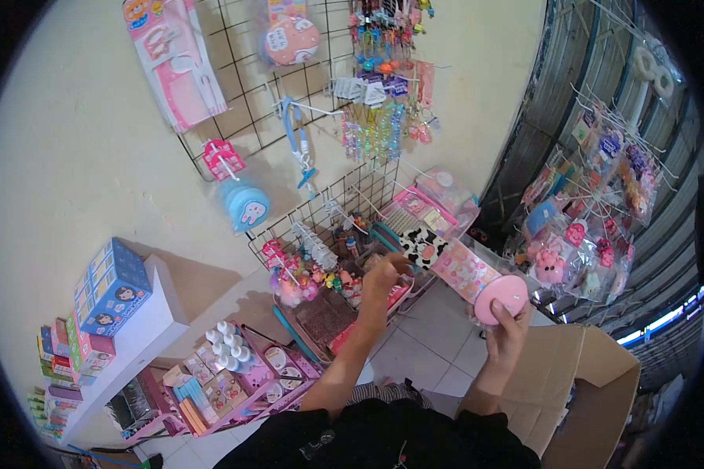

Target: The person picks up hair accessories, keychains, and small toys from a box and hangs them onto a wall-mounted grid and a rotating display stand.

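My right hand (508, 328) is closed on a round pink disc-shaped item (503, 300), with the thumb over its near edge. A pink printed packet (465, 270) extends from the disc toward the upper left. Beyond it, a black-and-white cow-print item (423, 247) lies against the packet's far end. My left hand (386, 275) reaches over the wire display, its fingers curled together close to the cow-print item. What those fingers hold, if anything, is hidden. Colourful hanging trinkets (332, 277) are just left of that hand.
A wire grid (250, 70) on the wall carries keychains and packaged goods. An open cardboard box (551, 375) stands at my right. Pink shelving (242, 391) with bottles is at lower left. Bagged plush items (579, 250) hang before the metal shutter.
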### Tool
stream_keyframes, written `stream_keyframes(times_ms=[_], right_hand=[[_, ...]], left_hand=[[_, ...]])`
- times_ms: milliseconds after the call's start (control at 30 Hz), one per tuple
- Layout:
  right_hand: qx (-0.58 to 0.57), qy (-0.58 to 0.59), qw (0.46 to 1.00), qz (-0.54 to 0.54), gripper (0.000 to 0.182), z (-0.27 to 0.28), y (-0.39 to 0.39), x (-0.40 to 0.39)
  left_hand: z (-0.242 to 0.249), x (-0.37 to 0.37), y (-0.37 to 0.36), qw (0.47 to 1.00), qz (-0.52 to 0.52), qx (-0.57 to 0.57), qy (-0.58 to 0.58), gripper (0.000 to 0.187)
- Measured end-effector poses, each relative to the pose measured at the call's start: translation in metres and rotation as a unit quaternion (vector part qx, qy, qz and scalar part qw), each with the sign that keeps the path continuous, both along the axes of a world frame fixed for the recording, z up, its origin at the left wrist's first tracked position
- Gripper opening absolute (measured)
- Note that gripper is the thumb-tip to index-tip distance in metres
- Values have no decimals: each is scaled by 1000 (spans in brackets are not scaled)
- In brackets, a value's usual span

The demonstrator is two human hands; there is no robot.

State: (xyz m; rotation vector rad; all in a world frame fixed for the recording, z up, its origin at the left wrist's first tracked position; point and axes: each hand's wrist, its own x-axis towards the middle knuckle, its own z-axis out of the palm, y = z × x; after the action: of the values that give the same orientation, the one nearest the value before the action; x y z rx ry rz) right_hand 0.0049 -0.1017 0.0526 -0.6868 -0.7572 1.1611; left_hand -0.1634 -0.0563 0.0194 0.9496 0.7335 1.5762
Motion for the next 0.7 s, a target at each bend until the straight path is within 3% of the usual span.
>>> stream_keyframes(times_ms=[33,100,133,267,300,400,433,533,567,667,700], right_hand=[[-12,12,1000,-12,37,-5,1,-2],[-3,24,1000,9,36,-7,3,-4],[-2,25,1000,8,36,-9,3,-5],[-19,44,998,29,36,-22,12,-14],[-28,49,998,26,37,-24,14,-17],[-32,102,992,63,38,-17,23,-27],[-9,106,992,69,38,-6,33,-30],[11,127,987,94,38,37,56,-45],[67,154,977,133,37,62,68,-53],[161,197,933,255,34,114,104,-68],[157,215,931,248,32,133,111,-78]], left_hand=[[3,1,-4,1000,-4,-1,-2,33],[10,0,-11,978,17,131,159,25],[13,2,-14,978,16,133,160,25],[17,8,-21,997,50,24,45,17],[16,9,-21,997,73,-1,-3,20],[13,6,-19,996,91,0,5,32],[13,8,-18,992,123,21,15,39],[18,2,-17,991,120,60,8,39],[19,-2,-15,987,130,87,42,40],[69,-7,5,963,183,184,76,46],[97,-10,11,946,204,226,111,45]])
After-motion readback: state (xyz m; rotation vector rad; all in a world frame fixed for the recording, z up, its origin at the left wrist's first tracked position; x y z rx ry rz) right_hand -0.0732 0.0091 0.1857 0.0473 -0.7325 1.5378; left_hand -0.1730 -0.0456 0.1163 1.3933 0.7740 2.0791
